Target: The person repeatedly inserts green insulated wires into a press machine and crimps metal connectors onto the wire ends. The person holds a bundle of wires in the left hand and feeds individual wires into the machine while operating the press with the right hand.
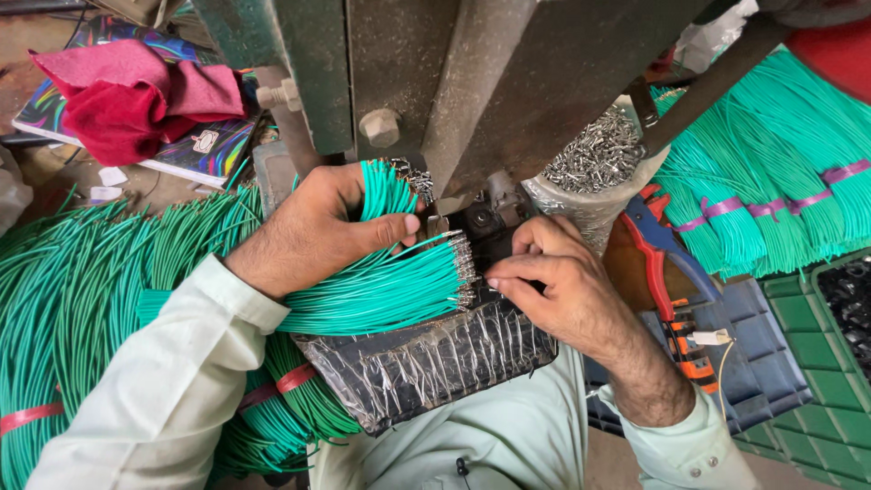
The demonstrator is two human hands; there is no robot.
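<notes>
Wires [381, 286] seemingly under left hand [318, 227].

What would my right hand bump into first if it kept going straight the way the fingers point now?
The right hand points left, toward the metal-tipped ends of the green wire bundle held by the left hand. Those wire tips would likely come first; they look almost touching already, though depth is hard to judge.
</notes>
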